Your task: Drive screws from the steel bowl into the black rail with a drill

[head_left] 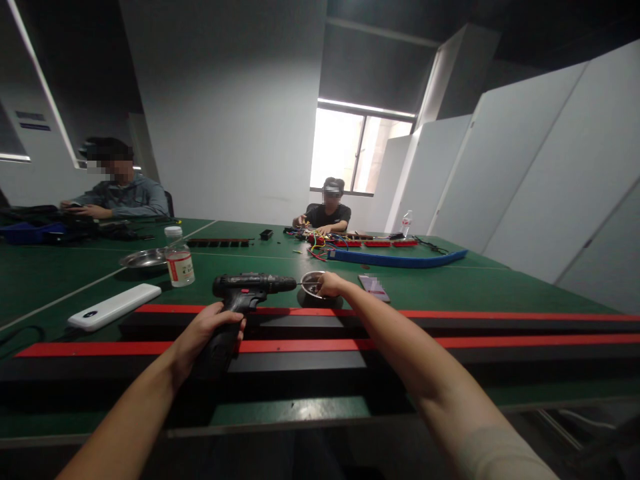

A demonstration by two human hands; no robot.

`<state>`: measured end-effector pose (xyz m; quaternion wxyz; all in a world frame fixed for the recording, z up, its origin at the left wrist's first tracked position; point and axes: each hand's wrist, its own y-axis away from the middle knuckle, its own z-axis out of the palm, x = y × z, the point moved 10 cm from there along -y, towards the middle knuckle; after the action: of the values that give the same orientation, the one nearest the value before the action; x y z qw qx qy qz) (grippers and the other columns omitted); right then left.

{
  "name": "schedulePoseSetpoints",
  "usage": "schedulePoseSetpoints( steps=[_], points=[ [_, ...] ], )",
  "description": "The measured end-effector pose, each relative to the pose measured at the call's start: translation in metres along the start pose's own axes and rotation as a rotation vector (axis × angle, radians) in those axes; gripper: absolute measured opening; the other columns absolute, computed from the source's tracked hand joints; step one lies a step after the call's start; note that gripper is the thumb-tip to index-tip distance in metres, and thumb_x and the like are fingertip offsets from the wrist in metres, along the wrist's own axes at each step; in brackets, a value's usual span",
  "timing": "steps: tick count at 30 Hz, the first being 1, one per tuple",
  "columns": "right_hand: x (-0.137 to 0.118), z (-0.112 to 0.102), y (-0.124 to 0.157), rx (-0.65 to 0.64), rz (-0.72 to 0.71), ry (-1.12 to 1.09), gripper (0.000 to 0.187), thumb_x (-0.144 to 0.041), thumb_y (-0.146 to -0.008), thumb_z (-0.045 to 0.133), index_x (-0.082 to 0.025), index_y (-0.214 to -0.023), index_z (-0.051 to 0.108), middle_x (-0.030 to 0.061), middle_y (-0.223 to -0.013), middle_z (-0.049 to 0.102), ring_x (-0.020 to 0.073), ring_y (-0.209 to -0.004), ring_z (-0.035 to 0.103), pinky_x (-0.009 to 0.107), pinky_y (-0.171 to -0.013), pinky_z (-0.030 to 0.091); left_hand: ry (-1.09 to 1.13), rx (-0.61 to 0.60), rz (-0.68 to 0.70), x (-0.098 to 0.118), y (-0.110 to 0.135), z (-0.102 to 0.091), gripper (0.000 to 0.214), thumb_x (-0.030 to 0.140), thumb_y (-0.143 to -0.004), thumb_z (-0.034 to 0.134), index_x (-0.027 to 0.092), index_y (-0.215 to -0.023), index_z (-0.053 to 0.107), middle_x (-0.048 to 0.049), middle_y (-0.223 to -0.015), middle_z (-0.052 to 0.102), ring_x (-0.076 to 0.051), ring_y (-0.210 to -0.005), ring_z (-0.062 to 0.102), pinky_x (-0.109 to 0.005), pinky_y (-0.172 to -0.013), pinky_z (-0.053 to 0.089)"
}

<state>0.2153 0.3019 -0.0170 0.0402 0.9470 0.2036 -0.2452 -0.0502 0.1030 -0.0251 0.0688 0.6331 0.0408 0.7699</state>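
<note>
A green table (500, 283) fills the lower half of the view, with pale walls behind. Along its near side lie two long black bars with red tops, roughly parallel: a near bar (310, 345) and a far bar (285, 325). One person (133, 193) sits at the far left; another (327, 215) sits across the table, hands among tangled coloured wires (317, 247). A long, slightly curved blue strip (400, 259) lies right of the wires.

A black drill (245, 288) is held above the bars, left of centre, its bit pointing right. The wearer's left hand (213, 327) is wrapped firmly around its handle. At left, a white oblong device (117, 307) lies on the table, near a shallow metal dish (145, 259) and an upright, white-capped bottle (179, 263).

A small metal bowl (306, 297) sits just beyond the far bar, near the middle. The drill bit reaches to it. The wearer's right hand (331, 285) dips its fingertips inside; whether they are pinched together on something cannot be told. Just right of the bowl lies a thin, flat rectangle (373, 287).
</note>
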Motion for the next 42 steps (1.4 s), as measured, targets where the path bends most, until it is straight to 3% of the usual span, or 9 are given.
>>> schedulePoseSetpoints(
  steps=[3, 8, 11, 18, 23, 28, 35, 42],
  points=[
    [0.006, -0.001, 0.0, 0.013, 0.049, 0.07, 0.01, -0.013, -0.066, 0.081, -0.016, -0.063, 0.072, 0.0017, -0.058, 0.064, 0.0138, -0.056, 0.055, 0.023, -0.053, 0.038, 0.004, 0.006, -0.003, 0.0, 0.0, 0.0, 0.025, 0.024, -0.075, 0.079, 0.015, -0.086, 0.058, -0.0065, -0.082, 0.067, -0.018, -0.063, 0.066, -0.029, -0.053, 0.056],
    [0.012, -0.009, 0.004, 0.121, 0.134, 0.106, 0.014, -0.025, -0.076, 0.079, -0.017, -0.086, 0.078, 0.0077, -0.076, 0.072, 0.0178, -0.062, 0.06, 0.025, -0.054, 0.038, 0.01, -0.001, 0.005, 0.0, -0.001, 0.001, 0.026, 0.025, -0.075, 0.079, 0.016, -0.089, 0.059, -0.0056, -0.081, 0.067, -0.017, -0.063, 0.066, -0.028, -0.053, 0.055],
    [0.011, -0.01, 0.007, 0.14, 0.147, 0.108, 0.01, -0.024, -0.078, 0.077, -0.016, -0.083, 0.078, 0.0075, -0.074, 0.071, 0.017, -0.061, 0.059, 0.025, -0.054, 0.036, -0.001, 0.002, 0.01, 0.002, -0.001, 0.001, 0.025, 0.024, -0.075, 0.079, 0.015, -0.089, 0.061, -0.0061, -0.08, 0.067, -0.017, -0.063, 0.066, -0.027, -0.053, 0.055],
    [0.007, -0.028, 0.023, 0.247, 0.173, -0.14, 0.015, -0.028, -0.078, 0.08, -0.013, -0.081, 0.076, 0.0042, -0.068, 0.068, 0.0128, -0.058, 0.056, 0.023, -0.053, 0.034, 0.011, 0.008, -0.011, 0.004, 0.003, 0.004, 0.028, 0.024, -0.071, 0.081, 0.015, -0.085, 0.059, -0.0062, -0.08, 0.067, -0.018, -0.061, 0.066, -0.029, -0.051, 0.056],
    [0.004, -0.021, 0.047, 0.225, 0.145, -0.471, 0.023, -0.033, -0.088, 0.07, -0.01, -0.088, 0.076, 0.0042, -0.069, 0.068, 0.0109, -0.056, 0.053, 0.021, -0.052, 0.034, 0.004, 0.018, -0.006, 0.003, 0.002, 0.002, 0.03, 0.025, -0.07, 0.083, 0.015, -0.086, 0.059, -0.0065, -0.079, 0.067, -0.018, -0.06, 0.067, -0.029, -0.05, 0.056],
    [0.004, -0.015, 0.066, 0.36, 0.098, -0.672, 0.029, -0.04, -0.084, 0.071, -0.011, -0.083, 0.075, 0.0061, -0.073, 0.07, 0.0136, -0.063, 0.058, 0.023, -0.059, 0.041, 0.006, 0.032, 0.011, 0.003, 0.001, -0.001, 0.03, 0.025, -0.069, 0.083, 0.016, -0.084, 0.059, -0.0061, -0.077, 0.068, -0.017, -0.06, 0.066, -0.028, -0.05, 0.056],
    [-0.014, -0.019, 0.078, 0.408, -0.054, -0.656, 0.036, -0.048, -0.082, 0.068, -0.013, -0.083, 0.076, 0.0059, -0.079, 0.071, 0.0154, -0.07, 0.058, 0.026, -0.065, 0.041, -0.007, 0.018, 0.021, 0.002, -0.003, -0.003, 0.03, 0.026, -0.071, 0.082, 0.015, -0.086, 0.059, -0.0063, -0.079, 0.068, -0.017, -0.059, 0.066, -0.027, -0.05, 0.055],
    [-0.018, -0.015, 0.081, 0.315, -0.074, -0.737, 0.048, -0.062, -0.082, 0.064, -0.014, -0.08, 0.069, -0.0014, -0.063, 0.054, 0.0108, -0.056, 0.043, 0.024, -0.054, 0.031, 0.016, 0.043, 0.005, -0.002, -0.005, -0.009, 0.03, 0.024, -0.07, 0.083, 0.015, -0.087, 0.06, -0.0073, -0.08, 0.07, -0.018, -0.058, 0.067, -0.027, -0.049, 0.055]
  ],
)
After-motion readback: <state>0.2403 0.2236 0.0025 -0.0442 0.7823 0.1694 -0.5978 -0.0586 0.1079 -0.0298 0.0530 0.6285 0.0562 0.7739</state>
